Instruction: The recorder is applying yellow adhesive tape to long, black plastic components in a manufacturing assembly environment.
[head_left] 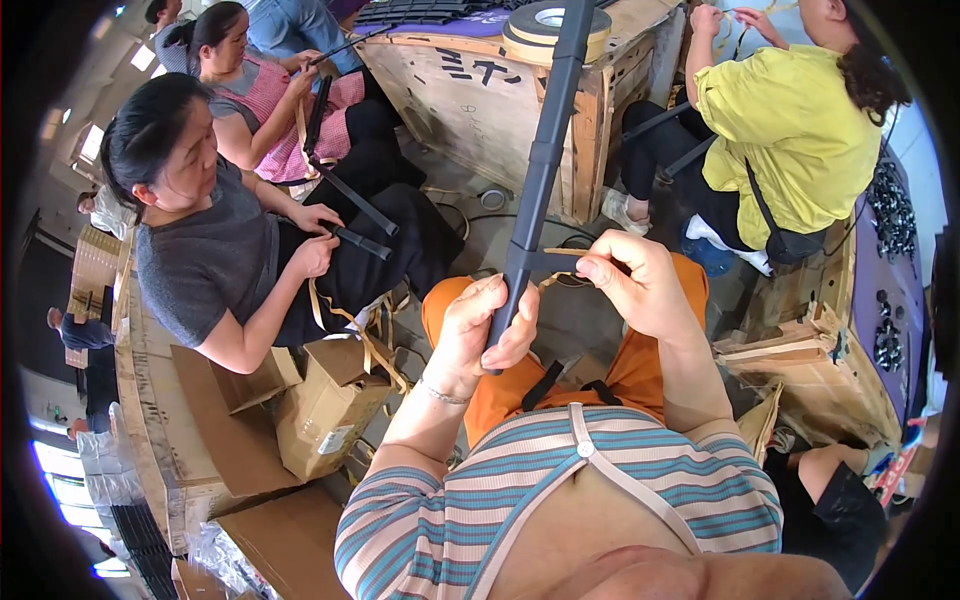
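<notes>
My left hand (485, 325) is wrapped round the lower part of a long black tube (540, 180), which stands tilted in front of me and runs up past the top edge. Darker bands ring the tube at intervals. From its side, just above my left hand, a short strip of black tape (548, 262) with a tan backing sticks out to the right. The fingers of my right hand (640, 285) pinch the strip's free end. A thin tan ribbon of backing curls below the right fingers.
On the left, a co-worker in grey (215, 250) works on a black tube above dangling tan ribbons. Cardboard boxes (330, 410) stand near my left elbow. Tape rolls (555, 40) lie on a wooden crate (480, 120) ahead. A person in yellow (790, 130) sits at the right.
</notes>
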